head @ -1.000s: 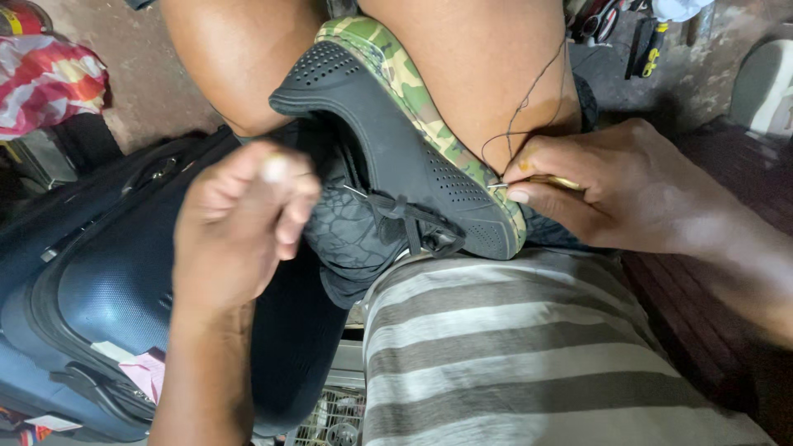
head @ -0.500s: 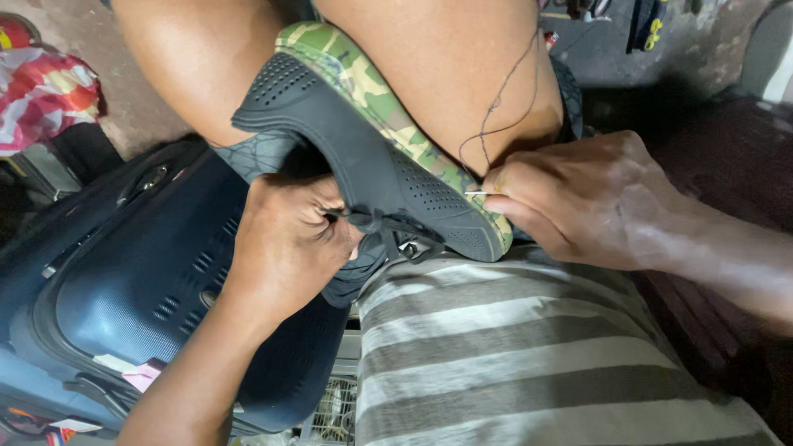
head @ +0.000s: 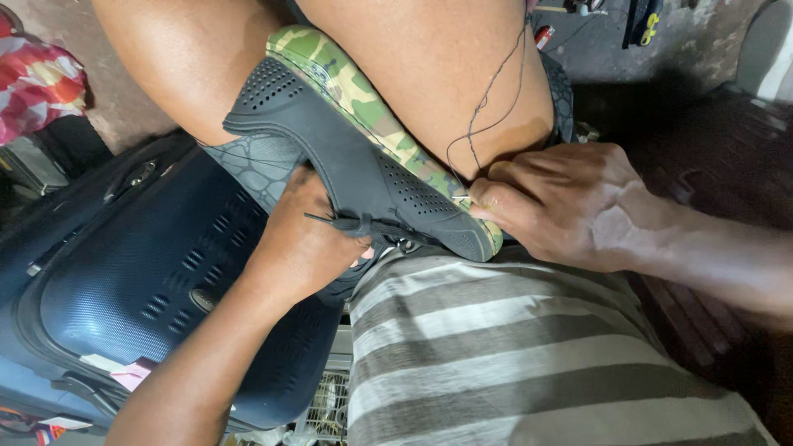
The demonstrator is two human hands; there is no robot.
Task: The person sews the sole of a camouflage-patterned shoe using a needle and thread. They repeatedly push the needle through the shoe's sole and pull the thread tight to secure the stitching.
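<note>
1. Right hand [head: 570, 206] is pinched shut at the toe end of the shoe [head: 355, 157], thumb and forefinger pressed together right where the black sole meets the camouflage upper; something thin and pale shows between the fingertips, probably a needle, though it is too small to be sure.
2. Left hand [head: 310, 235] is curled under the shoe from below, fingers closed around the sole and the laces, which steadies it from the other side so the seam stays put.
3. That shoe lies wedged between the person's bare knees [head: 429, 74], sole turned up and to the left, toe pointing down toward the lap. Clamped that way, the legs act as a vice and both hands are free for fine work.
4. A dark thread [head: 483, 107] runs from the pinch point up across the right thigh in a loose curve, slack rather than taut.
5. Below the shoe, a grey-and-white striped cloth [head: 512, 355] covers the lap.
6. To the left sits a dark blue hard-shell suitcase [head: 124, 281], touching the left forearm.
7. Red patterned fabric [head: 37, 87] lies at the far left on the ground.
</note>
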